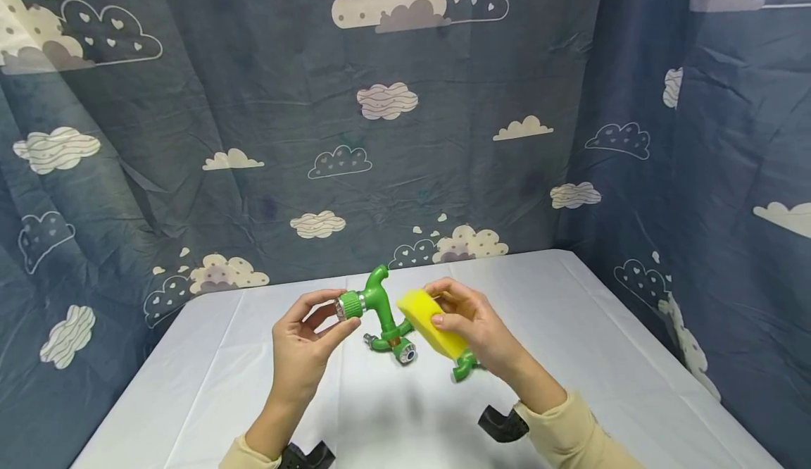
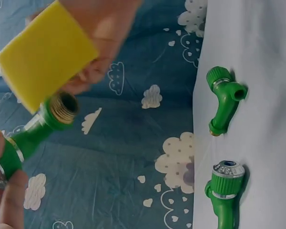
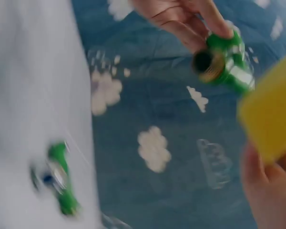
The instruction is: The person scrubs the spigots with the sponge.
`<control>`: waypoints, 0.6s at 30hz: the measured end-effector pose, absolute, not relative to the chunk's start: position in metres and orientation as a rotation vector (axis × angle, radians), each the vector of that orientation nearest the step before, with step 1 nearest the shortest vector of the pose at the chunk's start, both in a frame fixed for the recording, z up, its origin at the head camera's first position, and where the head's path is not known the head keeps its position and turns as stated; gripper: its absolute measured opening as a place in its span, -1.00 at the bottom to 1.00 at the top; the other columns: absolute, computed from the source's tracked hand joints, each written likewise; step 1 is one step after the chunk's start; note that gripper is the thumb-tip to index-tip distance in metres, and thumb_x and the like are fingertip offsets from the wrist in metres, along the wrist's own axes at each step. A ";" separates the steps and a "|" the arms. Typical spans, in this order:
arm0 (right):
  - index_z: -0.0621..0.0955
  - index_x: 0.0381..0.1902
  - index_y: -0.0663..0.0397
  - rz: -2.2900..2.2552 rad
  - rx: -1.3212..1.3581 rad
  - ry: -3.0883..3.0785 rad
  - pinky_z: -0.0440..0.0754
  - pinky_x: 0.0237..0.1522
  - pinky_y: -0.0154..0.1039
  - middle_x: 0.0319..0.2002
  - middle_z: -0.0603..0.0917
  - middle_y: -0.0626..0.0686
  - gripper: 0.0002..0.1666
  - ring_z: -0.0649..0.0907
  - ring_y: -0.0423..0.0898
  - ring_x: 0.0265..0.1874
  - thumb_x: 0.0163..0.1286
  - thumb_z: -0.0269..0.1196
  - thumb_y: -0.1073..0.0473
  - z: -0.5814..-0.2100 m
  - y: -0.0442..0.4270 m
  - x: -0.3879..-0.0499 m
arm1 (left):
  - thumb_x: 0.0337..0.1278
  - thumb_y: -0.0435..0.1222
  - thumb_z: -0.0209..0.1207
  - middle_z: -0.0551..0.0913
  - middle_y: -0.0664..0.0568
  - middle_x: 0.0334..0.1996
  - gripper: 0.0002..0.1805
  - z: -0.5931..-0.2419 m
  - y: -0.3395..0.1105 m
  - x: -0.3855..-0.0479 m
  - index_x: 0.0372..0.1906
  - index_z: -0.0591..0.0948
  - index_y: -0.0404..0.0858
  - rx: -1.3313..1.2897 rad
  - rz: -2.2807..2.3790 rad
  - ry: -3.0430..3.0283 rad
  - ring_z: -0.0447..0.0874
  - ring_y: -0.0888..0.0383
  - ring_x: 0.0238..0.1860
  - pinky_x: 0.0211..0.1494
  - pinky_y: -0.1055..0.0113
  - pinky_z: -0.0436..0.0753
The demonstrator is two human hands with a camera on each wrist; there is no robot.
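Note:
In the head view my left hand holds a green garden tap by its ribbed knob end, with thumb and fingers around it. The tap is raised above the table, its spout pointing up and away; its threaded brass end shows in the left wrist view. My right hand pinches a yellow sponge between thumb and fingers, just right of the tap. Sponge and tap appear close together; in the right wrist view a small gap between the sponge and the tap cannot be judged for depth.
More green taps lie on the white-covered table: one tap behind the held one, another tap partly hidden beneath the sponge and right hand. A dark blue cloud-patterned curtain encloses the back and sides.

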State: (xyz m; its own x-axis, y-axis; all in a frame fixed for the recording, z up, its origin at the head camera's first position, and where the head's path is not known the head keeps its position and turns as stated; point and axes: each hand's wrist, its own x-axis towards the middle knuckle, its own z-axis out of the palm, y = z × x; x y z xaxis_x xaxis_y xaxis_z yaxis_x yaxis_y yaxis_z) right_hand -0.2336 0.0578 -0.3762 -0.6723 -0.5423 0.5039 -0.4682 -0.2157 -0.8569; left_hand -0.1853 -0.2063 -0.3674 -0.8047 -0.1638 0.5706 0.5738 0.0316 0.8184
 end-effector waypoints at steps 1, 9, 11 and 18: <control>0.66 0.13 -0.17 -2.007 -1.344 2.123 0.75 -0.09 -0.29 0.07 0.69 -0.02 -0.65 0.67 -0.11 -0.05 0.45 0.25 0.27 -0.375 0.056 -0.232 | -0.11 -0.75 0.47 0.77 0.01 0.03 -0.47 -0.368 -0.206 -0.185 0.07 0.68 -0.50 -0.405 -1.806 -1.812 0.84 0.18 -0.05 0.01 0.22 0.88; 0.75 0.12 -0.19 -1.576 -1.562 2.860 0.83 0.04 -0.18 0.23 0.62 0.05 -0.55 0.65 0.00 0.15 0.28 0.50 0.24 -0.374 0.048 -0.228 | -0.11 -0.67 0.54 0.79 -0.03 0.01 -0.47 -0.363 -0.206 -0.180 0.06 0.73 -0.39 -0.470 -1.695 -1.891 0.85 0.16 -0.07 -0.02 0.17 0.88; 0.75 0.11 -0.17 -1.594 -1.504 2.893 0.83 0.00 -0.21 0.23 0.62 0.06 -0.55 0.65 -0.01 0.13 0.27 0.50 0.26 -0.376 0.050 -0.230 | -0.13 -0.70 0.53 0.79 -0.02 0.00 -0.47 -0.362 -0.207 -0.179 0.06 0.73 -0.40 -0.447 -1.716 -1.867 0.85 0.17 -0.10 -0.02 0.19 0.88; 0.75 0.12 -0.14 -1.640 -1.753 2.901 0.79 0.03 -0.16 0.21 0.61 0.08 -0.47 0.62 0.03 0.14 0.17 0.54 0.30 -0.376 0.045 -0.222 | -0.10 -0.66 0.55 0.76 -0.09 -0.01 -0.49 -0.367 -0.207 -0.182 0.04 0.74 -0.35 -0.440 -1.633 -1.903 0.84 0.19 -0.09 -0.05 0.20 0.88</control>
